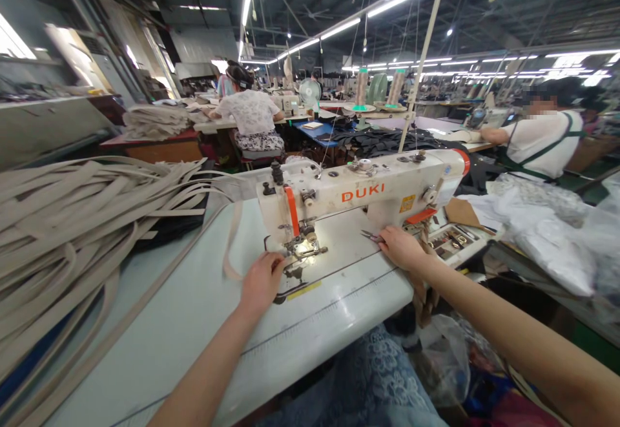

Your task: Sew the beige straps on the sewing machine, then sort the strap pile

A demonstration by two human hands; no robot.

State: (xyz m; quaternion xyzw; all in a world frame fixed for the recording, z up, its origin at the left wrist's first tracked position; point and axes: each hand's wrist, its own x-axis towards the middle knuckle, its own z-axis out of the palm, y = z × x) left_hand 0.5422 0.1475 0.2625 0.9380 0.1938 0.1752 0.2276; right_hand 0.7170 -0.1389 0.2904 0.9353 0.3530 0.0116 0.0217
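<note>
Left hand (261,280) pinching a beige strip (231,241) at lower centre, right hand (401,247) curled around small scissors (371,237), sewing machine (334,185) mid-frame

Your sewing machine (329,190) is off-white, with orange lettering (363,192) and stripe (292,210), yellow label (407,203). Your table (310,349) is pale grey-green, dark ruler ticks. Straps (72,233): beige. Your scissors (371,236): grey blades. Your clothing (382,375): blue, pale floral pattern. Thread cones (361,88): tan, green bases. Seated co-worker's top (249,110): white, grey mottling.
</note>
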